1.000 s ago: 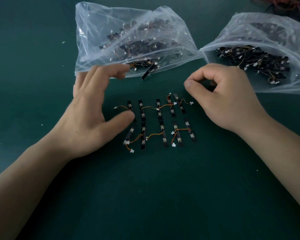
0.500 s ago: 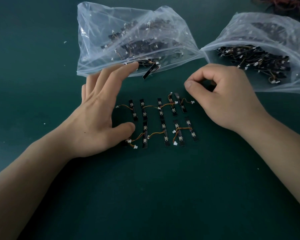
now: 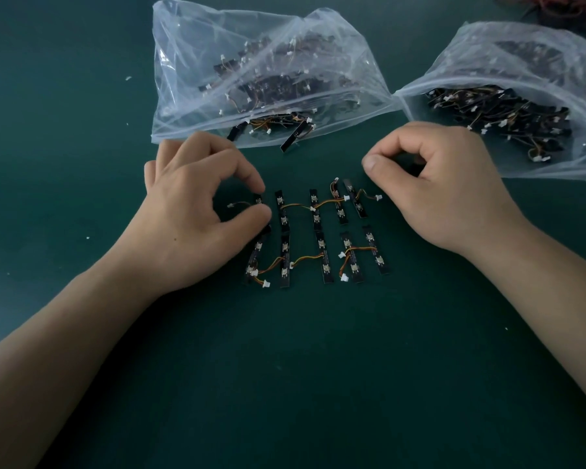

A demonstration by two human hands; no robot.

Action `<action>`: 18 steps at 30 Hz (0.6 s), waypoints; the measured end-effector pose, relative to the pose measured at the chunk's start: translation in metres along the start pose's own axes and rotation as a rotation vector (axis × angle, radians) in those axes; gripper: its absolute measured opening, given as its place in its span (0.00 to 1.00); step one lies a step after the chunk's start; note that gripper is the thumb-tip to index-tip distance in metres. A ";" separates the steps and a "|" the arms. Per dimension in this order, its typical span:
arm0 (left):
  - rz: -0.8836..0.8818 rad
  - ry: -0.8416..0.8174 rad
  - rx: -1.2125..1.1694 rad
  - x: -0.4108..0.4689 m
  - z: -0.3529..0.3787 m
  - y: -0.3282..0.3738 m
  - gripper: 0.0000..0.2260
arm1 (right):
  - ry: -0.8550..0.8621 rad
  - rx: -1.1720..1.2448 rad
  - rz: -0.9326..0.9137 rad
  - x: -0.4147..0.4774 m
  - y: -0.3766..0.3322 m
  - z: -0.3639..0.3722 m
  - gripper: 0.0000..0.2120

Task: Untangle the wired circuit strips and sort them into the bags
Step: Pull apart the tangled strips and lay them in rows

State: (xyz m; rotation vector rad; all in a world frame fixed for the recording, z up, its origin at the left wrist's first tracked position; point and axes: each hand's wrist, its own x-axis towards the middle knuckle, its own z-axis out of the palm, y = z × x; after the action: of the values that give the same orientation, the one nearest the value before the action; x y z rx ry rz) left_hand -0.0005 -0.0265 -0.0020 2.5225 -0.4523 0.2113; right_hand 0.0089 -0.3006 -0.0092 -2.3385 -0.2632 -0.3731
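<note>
Several black circuit strips with orange wires and white plugs lie in two rows on the green table. My left hand pinches the leftmost strip of the far row between thumb and forefinger. My right hand hovers at the right end of the rows with fingers curled and nothing visible in them. Two clear plastic bags holding many strips lie beyond: the left bag and the right bag.
A strip end pokes out of the left bag's mouth toward the rows. A tangle of reddish wires lies at the far right edge. The green table stretches bare toward me.
My left hand drew back from the left bag's edge, curled its fingers and closed on the leftmost far strip. My right hand stayed where it was.
</note>
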 end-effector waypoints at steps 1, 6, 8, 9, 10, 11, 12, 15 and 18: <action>0.002 -0.012 0.014 0.000 0.000 0.001 0.08 | -0.001 0.001 -0.001 0.000 0.000 0.000 0.07; -0.001 -0.034 0.015 0.000 -0.001 0.002 0.07 | -0.002 -0.003 -0.004 0.001 0.001 -0.001 0.07; 0.003 -0.034 0.008 0.000 -0.001 0.002 0.06 | -0.003 -0.001 -0.003 0.000 0.001 0.000 0.07; 0.006 -0.034 0.007 0.000 -0.002 0.002 0.06 | -0.004 0.000 -0.002 0.000 0.001 0.000 0.07; 0.009 -0.034 0.005 0.000 -0.002 0.002 0.06 | -0.004 -0.001 -0.003 0.000 0.001 0.000 0.07; 0.013 -0.034 0.003 0.000 -0.002 0.002 0.06 | -0.001 -0.002 -0.004 0.000 0.001 0.000 0.07; 0.016 -0.033 0.001 0.000 -0.002 0.002 0.06 | 0.001 -0.003 -0.004 0.000 0.001 0.000 0.07; 0.027 -0.027 0.006 0.000 -0.002 0.001 0.06 | 0.002 -0.005 0.000 0.000 0.001 0.000 0.07; 0.029 -0.031 0.008 -0.001 -0.002 0.001 0.06 | 0.002 -0.004 -0.001 0.000 0.001 0.000 0.07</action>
State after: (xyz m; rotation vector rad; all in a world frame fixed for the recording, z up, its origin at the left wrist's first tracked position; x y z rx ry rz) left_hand -0.0015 -0.0258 0.0001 2.5310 -0.5013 0.1856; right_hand 0.0093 -0.3008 -0.0098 -2.3415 -0.2624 -0.3766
